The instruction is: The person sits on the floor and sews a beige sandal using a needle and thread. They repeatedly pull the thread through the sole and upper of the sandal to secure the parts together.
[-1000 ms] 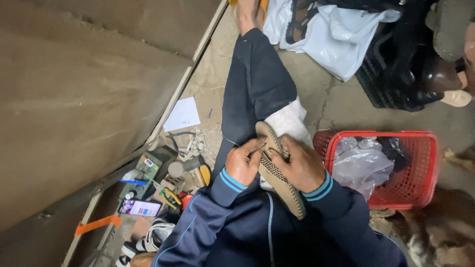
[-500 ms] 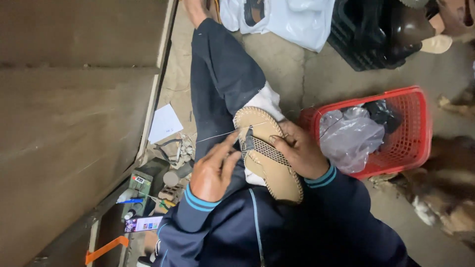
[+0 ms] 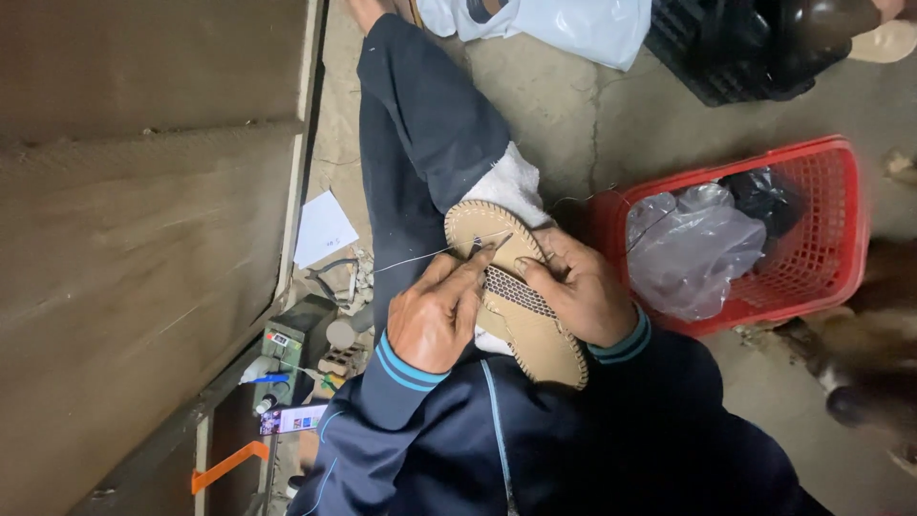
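Hands (image 3: pixel 506 296) on sandal (image 3: pixel 516 296), above cracked concrete floor (image 3: pixel 592 124)

Tan shoe sole (image 3: pixel 521 306) with matt woven mesh insert and stitched edge, thin pale thread (image 3: pixel 411 260), red perforated plastic basket (image 3: pixel 821 220), crinkled translucent plastic bag (image 3: pixel 693 248), rough cracked concrete floor (image 3: pixel 573 124), matt white paper sheet (image 3: pixel 323 227), dark blue cloth trousers (image 3: pixel 430 124).

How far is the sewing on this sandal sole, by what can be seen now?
Done: stitches run around the rim of the tan sole, and a woven strap crosses its middle. In hand: the left hand pulls a thread taut at the toe end while the right hand steadies the sole. What is left cannot be told.
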